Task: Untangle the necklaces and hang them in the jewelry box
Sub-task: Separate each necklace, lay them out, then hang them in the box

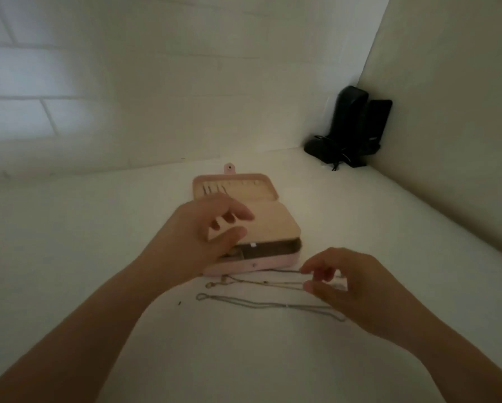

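A pink jewelry box [276, 261] stands open on the white table, its lid [238, 186] raised at the back with a row of hooks inside. A beige inner flap [270, 222] lies over the box's compartments. My left hand [197, 231] hovers over the flap's left side with fingers spread and loose, holding nothing. Two thin chains lie in front of the box. My right hand [351, 283] pinches the right end of the gold necklace [258, 282] between thumb and fingers. The silver necklace [261, 303] lies stretched out nearer me, partly hidden under my right hand.
Black devices with a cable [351, 129] stand in the far right corner where the walls meet. A tiny dark speck [180, 302] lies on the white table [69, 242] left of the silver chain.
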{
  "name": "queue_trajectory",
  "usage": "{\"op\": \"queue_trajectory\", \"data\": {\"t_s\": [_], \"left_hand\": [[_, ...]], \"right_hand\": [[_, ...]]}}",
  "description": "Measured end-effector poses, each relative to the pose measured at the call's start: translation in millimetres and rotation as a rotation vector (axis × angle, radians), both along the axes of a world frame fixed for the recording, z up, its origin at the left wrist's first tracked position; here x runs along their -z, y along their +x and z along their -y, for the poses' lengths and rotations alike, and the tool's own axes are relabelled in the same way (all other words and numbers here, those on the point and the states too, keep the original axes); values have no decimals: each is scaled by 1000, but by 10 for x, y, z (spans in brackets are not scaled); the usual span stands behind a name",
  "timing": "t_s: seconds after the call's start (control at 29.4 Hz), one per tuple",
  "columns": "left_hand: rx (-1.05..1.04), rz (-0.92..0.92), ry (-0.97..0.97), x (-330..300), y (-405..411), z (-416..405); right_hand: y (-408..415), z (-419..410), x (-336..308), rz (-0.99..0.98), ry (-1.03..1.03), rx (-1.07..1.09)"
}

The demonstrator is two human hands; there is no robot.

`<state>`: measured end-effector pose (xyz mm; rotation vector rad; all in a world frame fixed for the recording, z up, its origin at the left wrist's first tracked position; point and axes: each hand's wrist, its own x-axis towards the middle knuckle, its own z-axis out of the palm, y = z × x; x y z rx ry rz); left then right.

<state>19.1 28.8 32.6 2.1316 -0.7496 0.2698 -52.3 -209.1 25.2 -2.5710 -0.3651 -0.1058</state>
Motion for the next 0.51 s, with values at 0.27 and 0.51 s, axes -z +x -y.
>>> {"op": "queue_trajectory", "data": {"t_s": [0.27, 0.51], "left_hand": [[74, -92, 256, 720, -799, 328], [-95, 22, 257, 779, -970, 455]], "right_hand": [[-370, 70, 516, 16, -81, 65], [-436, -31, 631, 103, -212, 169]]}}
